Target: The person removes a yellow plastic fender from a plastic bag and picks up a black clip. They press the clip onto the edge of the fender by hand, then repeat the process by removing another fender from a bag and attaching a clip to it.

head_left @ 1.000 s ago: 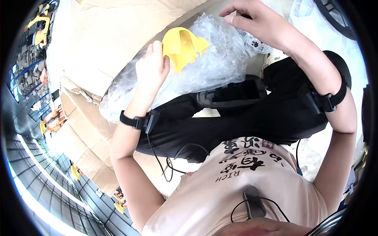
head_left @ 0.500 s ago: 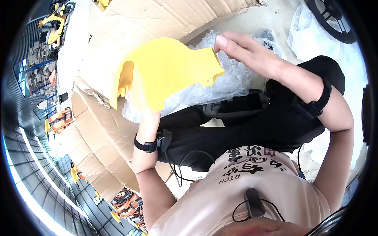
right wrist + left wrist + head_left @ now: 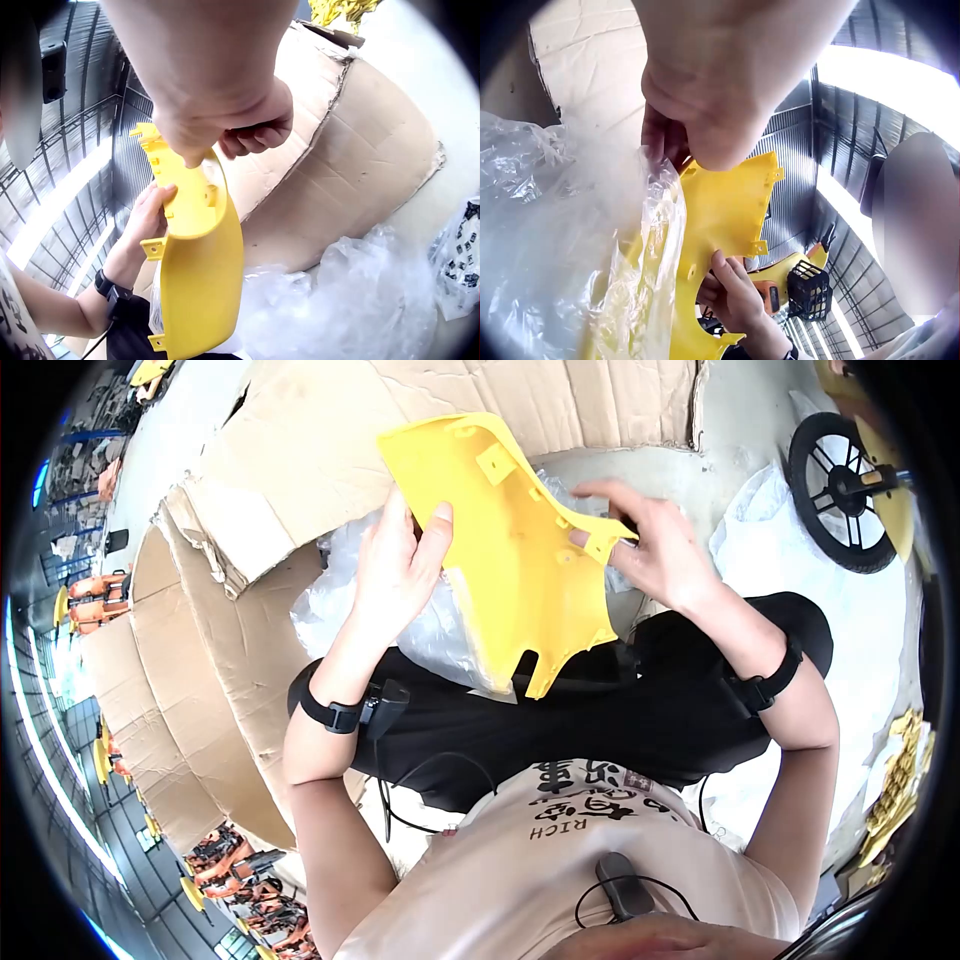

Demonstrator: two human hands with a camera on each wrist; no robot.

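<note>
A curved yellow plastic panel (image 3: 510, 530) with mounting tabs and a notched lower end is held up over the lap, its hollow inner side showing in the head view. My left hand (image 3: 405, 565) grips its left edge, thumb on the inner face. My right hand (image 3: 665, 550) pinches the narrow arm on the panel's right side. In the right wrist view the panel's smooth outer side (image 3: 202, 292) hangs below the right hand. Clear plastic wrap (image 3: 555, 225) lies close beside the panel, partly over its edge in the left wrist view.
Flattened cardboard (image 3: 290, 470) spreads ahead and to the left. Crumpled clear bags (image 3: 352, 292) lie on the floor in front. A black spoked wheel (image 3: 845, 490) stands at the right, near white plastic sheeting (image 3: 755, 525). A cable (image 3: 385, 815) hangs from the left wrist camera.
The panel has been raised and turned, from its outer side to its hollow inner side. My right hand, earlier apart from it, now holds its narrow arm. The head view has shifted.
</note>
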